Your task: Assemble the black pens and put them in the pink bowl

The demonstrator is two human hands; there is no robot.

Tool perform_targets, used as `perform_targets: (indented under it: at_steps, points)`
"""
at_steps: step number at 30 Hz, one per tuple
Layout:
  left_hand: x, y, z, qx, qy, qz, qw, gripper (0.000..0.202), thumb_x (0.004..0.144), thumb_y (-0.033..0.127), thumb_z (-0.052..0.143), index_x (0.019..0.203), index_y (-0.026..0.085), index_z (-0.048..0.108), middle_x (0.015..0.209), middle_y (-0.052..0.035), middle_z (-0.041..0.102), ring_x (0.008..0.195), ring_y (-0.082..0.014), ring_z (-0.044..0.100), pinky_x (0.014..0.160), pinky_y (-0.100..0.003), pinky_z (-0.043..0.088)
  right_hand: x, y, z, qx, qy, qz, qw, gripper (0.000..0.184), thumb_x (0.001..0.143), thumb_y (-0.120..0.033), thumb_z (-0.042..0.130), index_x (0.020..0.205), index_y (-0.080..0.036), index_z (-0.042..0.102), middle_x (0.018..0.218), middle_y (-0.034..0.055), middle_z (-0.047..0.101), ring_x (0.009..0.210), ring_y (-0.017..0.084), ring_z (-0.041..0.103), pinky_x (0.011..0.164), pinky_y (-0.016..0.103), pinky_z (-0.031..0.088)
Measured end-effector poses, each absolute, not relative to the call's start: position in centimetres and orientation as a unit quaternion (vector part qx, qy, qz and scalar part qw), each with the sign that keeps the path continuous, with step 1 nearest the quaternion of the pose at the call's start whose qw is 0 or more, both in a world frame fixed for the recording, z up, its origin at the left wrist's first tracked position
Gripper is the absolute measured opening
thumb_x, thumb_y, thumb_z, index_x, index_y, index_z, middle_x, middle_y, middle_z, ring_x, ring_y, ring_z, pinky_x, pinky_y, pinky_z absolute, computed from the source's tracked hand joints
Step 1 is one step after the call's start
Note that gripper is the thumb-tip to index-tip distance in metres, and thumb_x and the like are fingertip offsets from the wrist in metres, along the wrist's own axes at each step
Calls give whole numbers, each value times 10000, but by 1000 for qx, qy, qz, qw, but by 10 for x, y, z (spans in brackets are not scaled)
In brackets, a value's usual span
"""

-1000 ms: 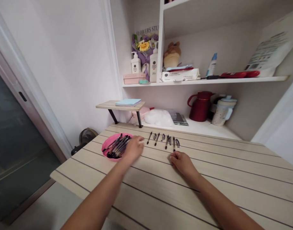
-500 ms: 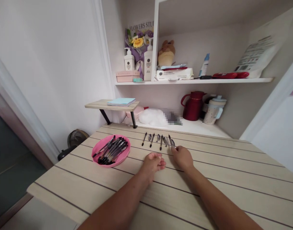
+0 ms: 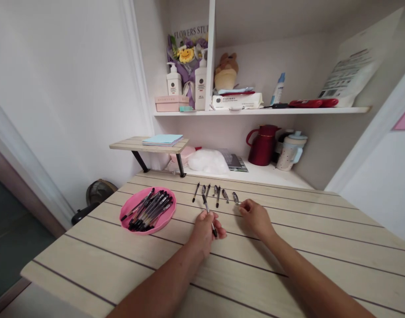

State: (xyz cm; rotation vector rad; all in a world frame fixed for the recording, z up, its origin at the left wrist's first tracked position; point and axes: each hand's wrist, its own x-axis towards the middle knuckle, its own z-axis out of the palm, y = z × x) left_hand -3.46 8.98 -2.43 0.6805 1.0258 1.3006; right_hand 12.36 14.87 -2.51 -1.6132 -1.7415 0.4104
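Observation:
My left hand [image 3: 204, 229] is closed around a black pen [image 3: 207, 206] whose tip points away from me, just above the wooden table [image 3: 288, 247]. My right hand [image 3: 257, 217] rests on the table with its fingers curled, fingertips beside the rightmost pen cap [image 3: 235, 197]; nothing shows in them. A row of black pens [image 3: 218, 197] and loose caps lies beyond both hands. Left of my left hand, a pink dish [image 3: 132, 202] holds several black pens [image 3: 149, 210].
A small riser shelf [image 3: 136, 145] with a blue notebook [image 3: 163, 139] stands at the table's back left. Behind are a red jug [image 3: 262, 145], a spotted pitcher [image 3: 290, 152] and a white bag [image 3: 207, 161]. The upper shelf holds bottles, a plush toy and boxes.
My left hand came back from the pink dish to the table's middle and now grips a pen. My right hand stayed by the row's right end. The view shifted right.

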Motion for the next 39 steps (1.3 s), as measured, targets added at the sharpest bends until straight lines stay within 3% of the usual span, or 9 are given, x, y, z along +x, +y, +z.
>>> perform_targets:
  at_steps: [3, 6, 16, 21, 25, 28, 39]
  points:
    - [-36, 88, -23, 318, 469, 542, 621, 227, 769, 392, 480, 818, 172, 458, 550, 62, 458, 352, -26, 322, 384, -162, 228, 136, 172, -27, -639, -701, 84, 306, 167, 742, -210, 477, 804, -195, 631, 770, 50, 621, 675, 165, 539, 576, 249, 327]
    - [-37, 87, -22, 335, 476, 523, 623, 240, 764, 404, 471, 816, 171, 457, 540, 67, 441, 333, -8, 218, 370, -165, 108, 136, 180, -30, -627, -736, 58, 249, 194, 768, -205, 475, 857, -210, 648, 863, 64, 603, 698, 157, 538, 579, 241, 314]
    - [-36, 87, -27, 451, 497, 463, 579, 213, 788, 354, 378, 808, 166, 478, 506, 62, 444, 327, -33, 183, 378, -204, 107, 142, 178, -37, -629, -735, 79, 240, 149, 782, -170, 475, 752, -154, 620, 821, 109, 611, 707, 177, 564, 604, 262, 333]
    - [-34, 85, -31, 554, 520, 409, 506, 194, 777, 303, 392, 759, 158, 520, 487, 54, 453, 393, -61, 284, 422, -199, 216, 150, 162, -34, -621, -705, 159, 303, 199, 804, -211, 428, 834, -166, 620, 743, 64, 638, 672, 163, 578, 595, 257, 382]
    - [-32, 78, -25, 610, 516, 371, 473, 194, 770, 290, 395, 732, 162, 536, 508, 46, 474, 454, -79, 359, 466, -201, 274, 146, 141, -24, -555, -530, 422, 483, 207, 726, -364, 565, 780, -171, 615, 630, 25, 621, 488, 119, 508, 442, 234, 347]
    - [-30, 73, -20, 629, 506, 360, 467, 197, 766, 288, 390, 727, 165, 539, 512, 43, 475, 468, -87, 375, 469, -204, 277, 141, 128, -11, -479, -416, 531, 562, 307, 602, -400, 702, 781, -164, 618, 707, 44, 648, 471, 88, 477, 415, 217, 329]
    - [-28, 71, -16, 631, 508, 346, 473, 199, 759, 292, 403, 726, 165, 552, 508, 37, 483, 449, -92, 370, 472, -215, 278, 136, 121, -2, -442, -449, 525, 572, 351, 592, -429, 717, 799, -158, 637, 709, 27, 614, 486, 77, 448, 417, 212, 298]
